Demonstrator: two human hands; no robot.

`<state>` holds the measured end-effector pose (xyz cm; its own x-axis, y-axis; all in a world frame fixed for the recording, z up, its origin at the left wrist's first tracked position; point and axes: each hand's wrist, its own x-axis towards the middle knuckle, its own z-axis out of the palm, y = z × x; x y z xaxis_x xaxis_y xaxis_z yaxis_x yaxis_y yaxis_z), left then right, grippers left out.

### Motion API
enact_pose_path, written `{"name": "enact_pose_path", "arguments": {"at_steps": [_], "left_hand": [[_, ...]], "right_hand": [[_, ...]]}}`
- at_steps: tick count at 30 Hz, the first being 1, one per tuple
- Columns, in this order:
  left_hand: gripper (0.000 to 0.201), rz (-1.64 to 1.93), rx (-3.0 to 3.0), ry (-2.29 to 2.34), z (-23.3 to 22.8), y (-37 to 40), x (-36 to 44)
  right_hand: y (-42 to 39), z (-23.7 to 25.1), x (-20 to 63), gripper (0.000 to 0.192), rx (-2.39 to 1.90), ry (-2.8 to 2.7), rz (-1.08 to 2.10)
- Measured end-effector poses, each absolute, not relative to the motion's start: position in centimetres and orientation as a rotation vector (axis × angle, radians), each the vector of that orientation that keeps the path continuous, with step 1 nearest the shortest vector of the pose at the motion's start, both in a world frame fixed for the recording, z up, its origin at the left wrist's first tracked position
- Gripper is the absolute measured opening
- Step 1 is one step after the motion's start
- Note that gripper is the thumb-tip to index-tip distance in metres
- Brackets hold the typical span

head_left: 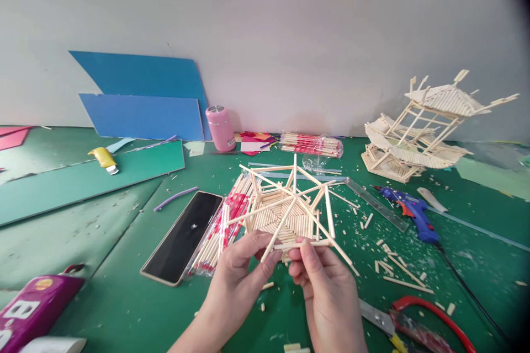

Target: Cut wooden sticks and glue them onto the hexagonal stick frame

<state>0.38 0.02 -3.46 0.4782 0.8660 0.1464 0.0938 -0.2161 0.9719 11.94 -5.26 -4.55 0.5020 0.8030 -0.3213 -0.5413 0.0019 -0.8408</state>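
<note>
Right now both hands meet at the near edge of a hexagonal stick frame (285,212), a roof-like piece built of thin wooden sticks, held up just above the green worktop (124,298). The left hand (238,276) pinches one slanting rib of the frame between thumb and fingertips, while the right hand (321,281) pinches a short horizontal stick (302,244) lying along the frame's near rim. It looks like the step of seating that stick against the rim; the next move would call for a steady hold on the rib and a small, careful alignment so both ends meet the neighbouring spokes. Just behind the frame, to the left, lies a bundle of wrapped sticks (223,226), with a phone (182,237) beside it. A blue glue gun (412,212) and a metal ruler (376,204) rest to the right, a finished stick pavilion (422,132) farther back, and red-handled cutters (414,325) near the right wrist.
</note>
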Motion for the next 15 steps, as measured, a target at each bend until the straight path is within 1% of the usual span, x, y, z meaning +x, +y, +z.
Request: {"name": "enact_pose_path", "arguments": {"at_steps": [4, 9, 15], "left_hand": [[0.015, 0.869, 1.63, 0.855, -3.61, 0.02, 0.32], [0.021, 0.865, 1.599, 0.821, -3.74, 0.04, 0.45], [0.019, 0.854, 1.604, 0.851, -3.71, -0.07, 0.28]], "right_hand": [[-5.22, -4.53, 12.05, 0.019, -1.146, -0.258, 1.099], [-5.22, -4.45, 12.05, 0.019, -1.135, -0.238, 1.114], [-5.17, -4.32, 11.99, 0.018, -1.116, -0.229, 1.12]]}}
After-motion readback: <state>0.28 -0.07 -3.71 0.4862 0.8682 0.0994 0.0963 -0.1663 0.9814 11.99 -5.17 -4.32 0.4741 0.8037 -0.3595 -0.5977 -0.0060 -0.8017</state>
